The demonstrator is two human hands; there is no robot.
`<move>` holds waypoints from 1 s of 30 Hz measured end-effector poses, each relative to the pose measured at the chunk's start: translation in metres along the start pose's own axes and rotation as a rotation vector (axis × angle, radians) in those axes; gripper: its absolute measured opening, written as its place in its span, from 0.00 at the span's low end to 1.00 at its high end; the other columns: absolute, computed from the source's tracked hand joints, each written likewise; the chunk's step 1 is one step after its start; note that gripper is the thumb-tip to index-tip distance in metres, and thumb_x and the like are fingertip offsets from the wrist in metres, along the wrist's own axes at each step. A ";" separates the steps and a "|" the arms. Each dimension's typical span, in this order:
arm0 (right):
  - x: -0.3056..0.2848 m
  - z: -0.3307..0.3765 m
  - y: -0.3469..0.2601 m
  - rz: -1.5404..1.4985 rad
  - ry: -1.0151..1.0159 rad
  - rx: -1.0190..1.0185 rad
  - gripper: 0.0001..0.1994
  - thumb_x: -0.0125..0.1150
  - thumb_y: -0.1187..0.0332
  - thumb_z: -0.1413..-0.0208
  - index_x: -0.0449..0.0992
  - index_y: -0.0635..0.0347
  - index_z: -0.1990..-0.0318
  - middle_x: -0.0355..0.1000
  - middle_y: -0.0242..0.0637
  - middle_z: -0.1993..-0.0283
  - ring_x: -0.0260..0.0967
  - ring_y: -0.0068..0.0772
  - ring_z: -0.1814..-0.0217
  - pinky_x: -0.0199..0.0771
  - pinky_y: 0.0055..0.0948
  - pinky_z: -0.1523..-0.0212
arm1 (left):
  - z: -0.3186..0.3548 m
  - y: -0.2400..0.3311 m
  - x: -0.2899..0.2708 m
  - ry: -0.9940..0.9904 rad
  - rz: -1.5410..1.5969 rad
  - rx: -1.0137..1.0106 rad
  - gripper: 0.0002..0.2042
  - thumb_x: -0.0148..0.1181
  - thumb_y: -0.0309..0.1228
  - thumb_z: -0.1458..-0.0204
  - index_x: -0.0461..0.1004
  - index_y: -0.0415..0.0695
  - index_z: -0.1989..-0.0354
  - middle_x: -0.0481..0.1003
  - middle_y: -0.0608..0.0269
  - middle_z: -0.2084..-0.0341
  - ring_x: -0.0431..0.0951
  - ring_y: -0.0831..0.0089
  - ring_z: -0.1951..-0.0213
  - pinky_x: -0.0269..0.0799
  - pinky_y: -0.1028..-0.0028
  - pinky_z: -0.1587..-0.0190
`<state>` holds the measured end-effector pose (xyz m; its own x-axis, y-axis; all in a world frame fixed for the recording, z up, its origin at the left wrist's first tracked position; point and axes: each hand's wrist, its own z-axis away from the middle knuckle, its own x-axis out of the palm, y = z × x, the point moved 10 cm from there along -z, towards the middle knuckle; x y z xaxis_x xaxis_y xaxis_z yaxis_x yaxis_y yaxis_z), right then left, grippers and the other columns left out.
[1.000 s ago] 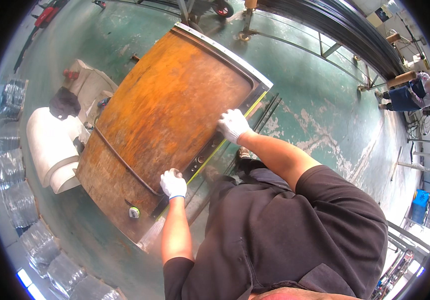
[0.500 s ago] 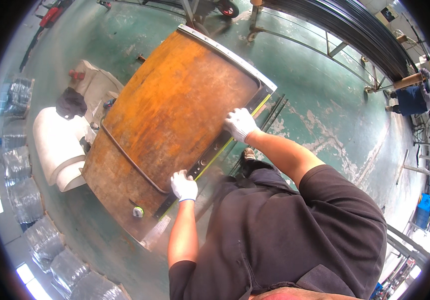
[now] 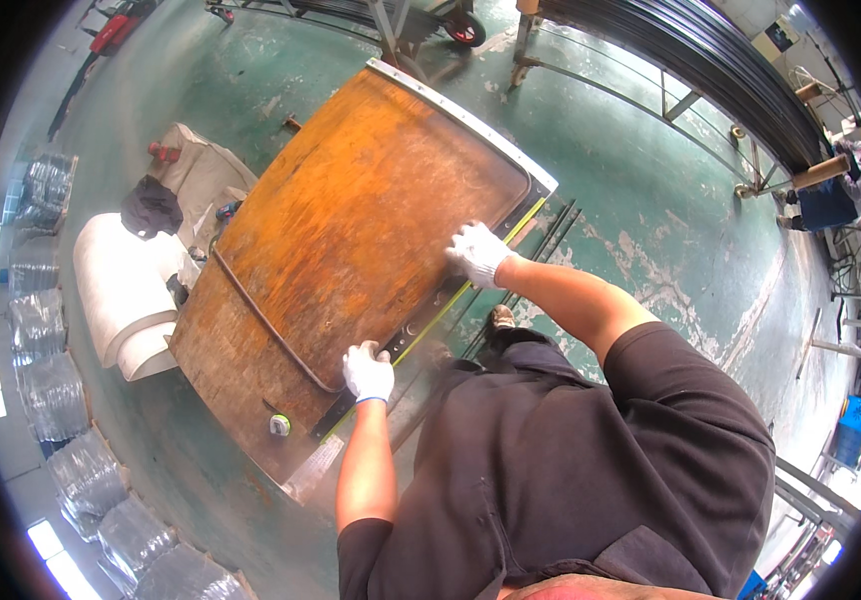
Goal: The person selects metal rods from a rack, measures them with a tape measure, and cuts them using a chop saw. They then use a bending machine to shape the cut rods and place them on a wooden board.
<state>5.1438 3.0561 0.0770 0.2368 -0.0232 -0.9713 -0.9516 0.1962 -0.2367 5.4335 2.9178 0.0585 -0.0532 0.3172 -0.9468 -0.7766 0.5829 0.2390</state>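
Observation:
A rust-brown work table [image 3: 351,210] stands before me, with a long thin dark strip [image 3: 271,325] on it that bends at rounded corners and runs along the near edge. Both my hands wear white knit gloves. My left hand [image 3: 368,373] is closed on the strip near its left corner. Farther right along this edge, my right hand [image 3: 479,254] has bent fingers over the strip; its fingertips are partly hidden. Between the hands, a black edge bar [image 3: 413,328] with round holes shows beside a yellow-green line. A tape measure [image 3: 280,425] lies at the table's left end.
White rolled material [image 3: 121,285] with a dark cloth [image 3: 152,208] on it stands left of the table. A wheeled rack [image 3: 691,75] of long black profiles is at the far right, with another person [image 3: 836,195] beside it. Wrapped stacks [image 3: 51,395] line the left side.
My right hand has shifted slightly, its fingers reaching a little farther over the table. My left hand stays at the same part of the strip. The whole view has shifted a little.

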 end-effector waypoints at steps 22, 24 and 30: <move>-0.269 -0.069 -0.170 -0.312 0.438 -0.264 0.06 0.63 0.65 0.41 0.83 0.54 0.63 0.83 0.43 0.65 0.83 0.54 0.59 0.81 0.51 0.59 | 0.062 -0.026 -0.325 0.969 -0.098 0.223 0.14 0.57 0.19 0.50 0.83 0.36 0.55 0.80 0.49 0.60 0.81 0.49 0.54 0.77 0.54 0.45; -0.273 -0.074 -0.175 -0.336 0.388 -0.257 0.07 0.64 0.64 0.40 0.83 0.55 0.61 0.83 0.43 0.63 0.84 0.53 0.57 0.82 0.51 0.59 | 0.060 -0.033 -0.329 0.971 -0.125 0.218 0.14 0.57 0.20 0.49 0.84 0.36 0.55 0.81 0.48 0.59 0.81 0.48 0.54 0.77 0.54 0.45; -0.276 -0.076 -0.176 -0.322 0.381 -0.242 0.08 0.63 0.64 0.38 0.84 0.55 0.59 0.84 0.45 0.62 0.84 0.53 0.55 0.82 0.51 0.58 | 0.051 -0.038 -0.334 0.956 -0.146 0.141 0.14 0.58 0.22 0.49 0.84 0.36 0.55 0.82 0.47 0.59 0.81 0.47 0.54 0.76 0.52 0.44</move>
<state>5.2315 2.9534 0.3849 0.4778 -0.4068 -0.7785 -0.8716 -0.1088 -0.4781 5.5128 2.8284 0.3763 -0.4973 -0.4692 -0.7297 -0.7370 0.6722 0.0701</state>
